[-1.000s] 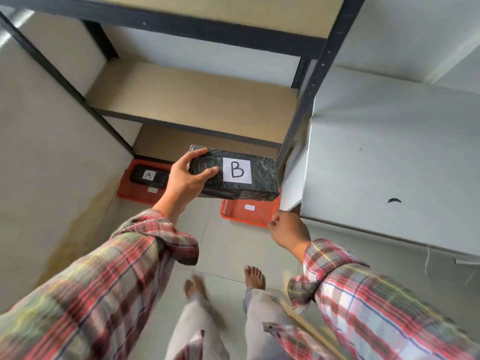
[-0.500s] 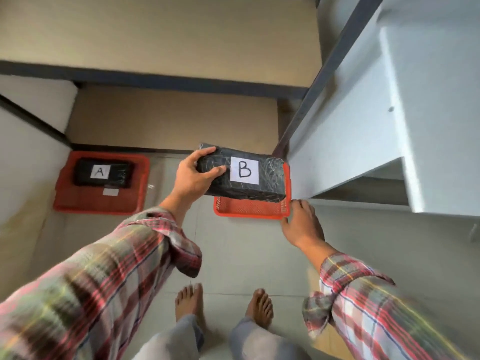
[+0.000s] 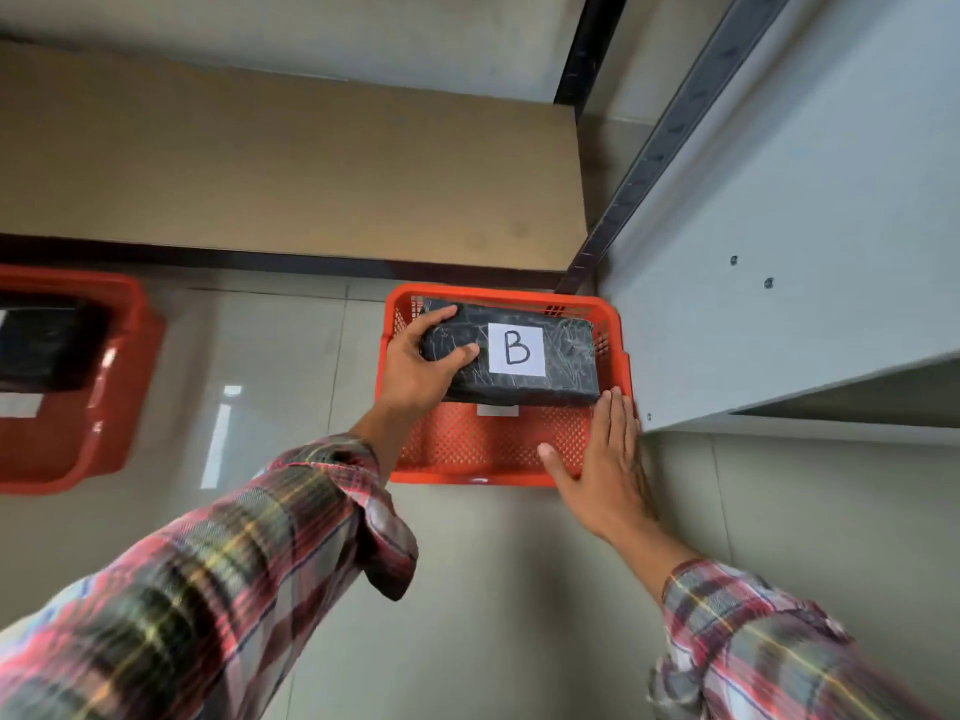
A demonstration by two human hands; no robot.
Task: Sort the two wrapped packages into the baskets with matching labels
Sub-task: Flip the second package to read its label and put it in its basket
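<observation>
A black wrapped package [image 3: 566,366] with a white label marked B is held inside the right orange basket [image 3: 483,454] on the floor. My left hand [image 3: 418,368] grips the package's left end. A small white tag in the basket shows just below the package. My right hand [image 3: 605,459] is flat and open at the basket's near right corner, holding nothing. At the left edge stands a second orange basket [image 3: 119,376] with another black wrapped package [image 3: 49,345] in it; its label is cut off by the frame.
A metal shelf rack with a tan board [image 3: 291,163] stands behind the baskets, its dark upright [image 3: 670,132] beside the right basket. A grey cabinet [image 3: 810,283] is close on the right. Grey floor tiles [image 3: 467,589] lie around the baskets.
The package marked B has come down from above the right basket into it, still in my left hand. My right hand moved forward to the basket's right corner. My view dropped closer to the floor.
</observation>
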